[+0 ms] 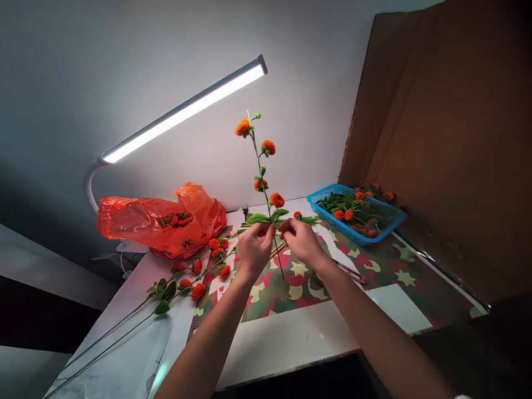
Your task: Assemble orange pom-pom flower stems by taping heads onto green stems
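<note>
A tall artificial flower stem with several orange fuzzy blooms and green leaves stands nearly upright in front of me. My left hand pinches it low down, just under the lowest leaves, and its thin dark end sticks out below the fingers. Close by on the right, my right hand has its thumb and fingers pressed together near the same leaves. Whatever is between those fingertips is hidden. Behind the hands lie green fuzzy strips, with a small orange bloom beside them.
Finished-looking orange flower stems lie at left, before a red plastic bag holding more blooms. A blue basket of flowers stands right, by a cardboard panel. A lit lamp hangs above. A pink-handled tool lies on the patterned mat.
</note>
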Demonstrator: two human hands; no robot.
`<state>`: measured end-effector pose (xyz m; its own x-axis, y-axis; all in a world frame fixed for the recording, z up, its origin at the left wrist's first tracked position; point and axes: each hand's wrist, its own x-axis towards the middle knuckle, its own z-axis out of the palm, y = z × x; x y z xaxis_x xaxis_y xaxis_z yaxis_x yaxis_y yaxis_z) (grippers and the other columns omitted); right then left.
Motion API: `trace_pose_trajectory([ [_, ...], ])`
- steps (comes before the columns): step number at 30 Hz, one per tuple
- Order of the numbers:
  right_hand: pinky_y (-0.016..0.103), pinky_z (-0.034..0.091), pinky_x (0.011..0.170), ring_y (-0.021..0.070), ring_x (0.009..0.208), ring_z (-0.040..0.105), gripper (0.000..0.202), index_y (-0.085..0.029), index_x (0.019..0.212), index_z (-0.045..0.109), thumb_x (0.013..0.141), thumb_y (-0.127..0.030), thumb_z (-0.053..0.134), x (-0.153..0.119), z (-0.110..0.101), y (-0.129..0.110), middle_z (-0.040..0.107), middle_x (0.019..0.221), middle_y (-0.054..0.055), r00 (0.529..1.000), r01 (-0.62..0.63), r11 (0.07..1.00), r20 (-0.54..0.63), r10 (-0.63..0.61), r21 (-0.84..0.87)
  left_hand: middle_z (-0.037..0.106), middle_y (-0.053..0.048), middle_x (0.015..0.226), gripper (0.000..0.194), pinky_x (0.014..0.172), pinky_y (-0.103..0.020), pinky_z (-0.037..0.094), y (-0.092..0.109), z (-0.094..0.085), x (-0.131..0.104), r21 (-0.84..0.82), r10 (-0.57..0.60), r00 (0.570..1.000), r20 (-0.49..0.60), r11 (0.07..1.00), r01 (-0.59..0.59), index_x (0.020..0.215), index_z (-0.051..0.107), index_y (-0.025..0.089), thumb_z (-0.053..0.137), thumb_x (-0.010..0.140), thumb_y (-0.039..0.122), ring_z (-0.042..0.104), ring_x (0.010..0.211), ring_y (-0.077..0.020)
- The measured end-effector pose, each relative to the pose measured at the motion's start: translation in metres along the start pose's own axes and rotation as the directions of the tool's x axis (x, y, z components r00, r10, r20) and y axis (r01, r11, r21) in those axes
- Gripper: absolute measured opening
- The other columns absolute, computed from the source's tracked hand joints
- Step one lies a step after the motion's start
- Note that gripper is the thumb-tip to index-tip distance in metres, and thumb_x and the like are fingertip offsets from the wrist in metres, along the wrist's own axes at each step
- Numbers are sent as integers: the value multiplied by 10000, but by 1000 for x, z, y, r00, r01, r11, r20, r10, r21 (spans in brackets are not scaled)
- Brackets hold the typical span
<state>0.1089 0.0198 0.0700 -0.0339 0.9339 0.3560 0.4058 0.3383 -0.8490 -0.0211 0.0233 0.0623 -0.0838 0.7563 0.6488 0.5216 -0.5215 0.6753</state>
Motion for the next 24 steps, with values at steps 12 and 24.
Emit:
trace_pose_trajectory([
  [12, 235, 416, 587, 139, 617, 572, 145, -168, 770, 676, 755, -274, 578, -14, 4, -1, 679, 733, 39, 999, 42, 998, -24, -41, 41, 616, -2, 582, 181, 543, -237, 424, -5, -1, -3, -99, -93, 996, 17, 991, 94, 655, 630, 167, 601, 764, 309, 539, 531, -119],
  [24, 278, 449, 750, 136, 696, 608, 198, -141, 619, 620, 605, -303, 735, -18, 9, 13, 634, 654, 19, 864, -502, 487, 438, 247, 715, 608, -7, 596, 256, 549, -247, 430, -19, 1, -16, -517, -281, 935, 216, 779, 354, 682, 632, 167, 651, 722, 419, 541, 549, -125],
])
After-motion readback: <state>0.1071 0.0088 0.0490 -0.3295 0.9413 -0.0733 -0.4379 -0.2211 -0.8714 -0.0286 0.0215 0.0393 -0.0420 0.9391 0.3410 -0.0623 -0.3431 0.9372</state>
